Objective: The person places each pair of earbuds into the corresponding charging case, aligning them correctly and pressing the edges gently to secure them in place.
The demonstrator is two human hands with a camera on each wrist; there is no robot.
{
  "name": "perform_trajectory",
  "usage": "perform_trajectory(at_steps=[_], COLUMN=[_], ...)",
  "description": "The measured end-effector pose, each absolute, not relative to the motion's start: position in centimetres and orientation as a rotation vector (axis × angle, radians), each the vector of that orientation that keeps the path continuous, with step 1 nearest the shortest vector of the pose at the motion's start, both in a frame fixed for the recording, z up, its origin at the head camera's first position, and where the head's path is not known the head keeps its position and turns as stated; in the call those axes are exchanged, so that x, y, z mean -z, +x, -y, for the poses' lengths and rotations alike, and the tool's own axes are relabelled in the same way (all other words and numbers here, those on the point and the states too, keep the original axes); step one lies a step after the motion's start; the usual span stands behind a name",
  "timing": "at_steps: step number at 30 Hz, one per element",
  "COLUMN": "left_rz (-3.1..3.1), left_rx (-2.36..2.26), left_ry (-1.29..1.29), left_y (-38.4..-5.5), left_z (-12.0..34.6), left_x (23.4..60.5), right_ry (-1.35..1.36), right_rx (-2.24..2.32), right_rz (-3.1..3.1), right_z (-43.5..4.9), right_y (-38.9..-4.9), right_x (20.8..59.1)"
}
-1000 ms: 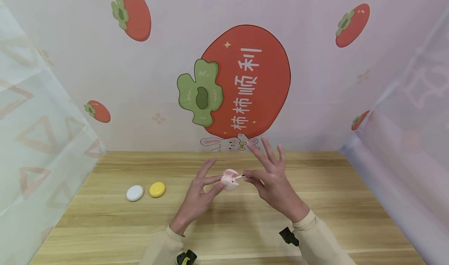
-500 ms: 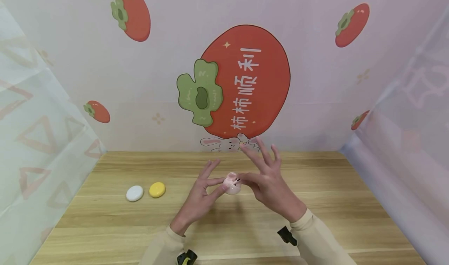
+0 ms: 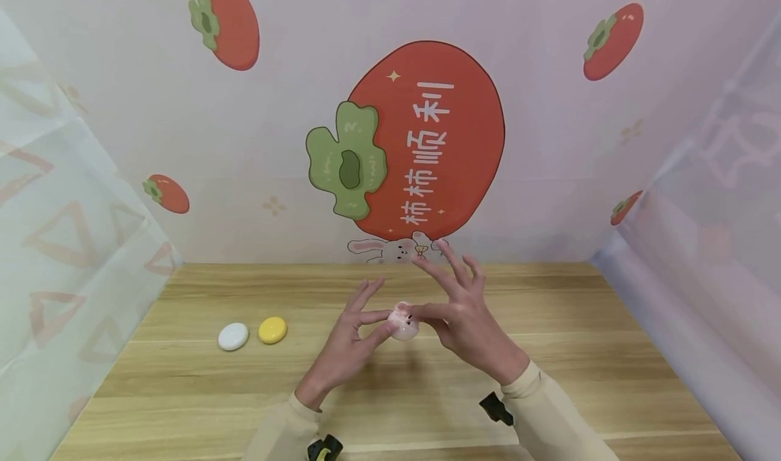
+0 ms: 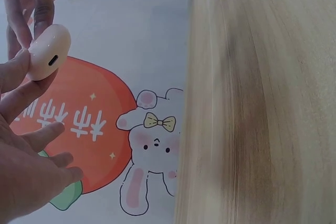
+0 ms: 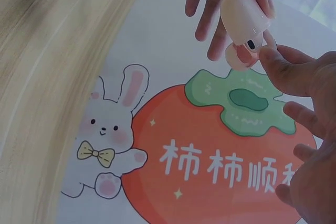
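Note:
Above the middle of the table, my left hand (image 3: 346, 349) pinches a pale pink earbud charging case (image 3: 403, 330) between thumb and forefinger. Its lid (image 5: 239, 57) stands open in the right wrist view, and a dark slot-shaped port shows on its underside in the left wrist view. Thumb and forefinger of my right hand (image 3: 474, 322) pinch a pale earbud (image 5: 251, 44) with a dark oval mark, right at the case's opening. Most of the earbud is hidden by the fingers and the case. The other fingers of both hands are spread.
On the wooden table (image 3: 201, 393), to the left of my hands, lie a glossy white disc (image 3: 233, 336) and a yellow disc (image 3: 272, 329), side by side. A printed cloth (image 3: 274, 129) with persimmons and a rabbit stands behind the table, with cloth on both sides.
My right hand has moved left and brought the earbud from beside the case to its opening. My left hand has turned the case slightly and shifted it a little right.

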State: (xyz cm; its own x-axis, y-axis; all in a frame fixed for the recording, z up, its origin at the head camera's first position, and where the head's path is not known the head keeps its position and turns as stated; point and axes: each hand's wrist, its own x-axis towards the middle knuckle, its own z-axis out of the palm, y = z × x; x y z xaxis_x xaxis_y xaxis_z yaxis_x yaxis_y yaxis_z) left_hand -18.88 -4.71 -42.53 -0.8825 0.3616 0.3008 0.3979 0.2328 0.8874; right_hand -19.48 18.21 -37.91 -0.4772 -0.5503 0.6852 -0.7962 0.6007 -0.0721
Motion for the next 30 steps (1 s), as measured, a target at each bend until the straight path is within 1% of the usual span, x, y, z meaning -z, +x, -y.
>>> perform_trajectory(at_steps=[13,30], left_rz=[2.428,2.438], left_rx=[1.812,1.82], left_ry=[-0.823,-0.775], left_y=[-19.14,-19.11], left_z=[4.85,4.64], left_x=[42.8,42.73], right_ry=[1.12,0.972], right_rx=[-0.526,-0.672], right_rz=[2.193,2.221], right_z=[-18.04,-17.82], right_y=[-19.9,-19.33], right_x=[38.13,38.17])
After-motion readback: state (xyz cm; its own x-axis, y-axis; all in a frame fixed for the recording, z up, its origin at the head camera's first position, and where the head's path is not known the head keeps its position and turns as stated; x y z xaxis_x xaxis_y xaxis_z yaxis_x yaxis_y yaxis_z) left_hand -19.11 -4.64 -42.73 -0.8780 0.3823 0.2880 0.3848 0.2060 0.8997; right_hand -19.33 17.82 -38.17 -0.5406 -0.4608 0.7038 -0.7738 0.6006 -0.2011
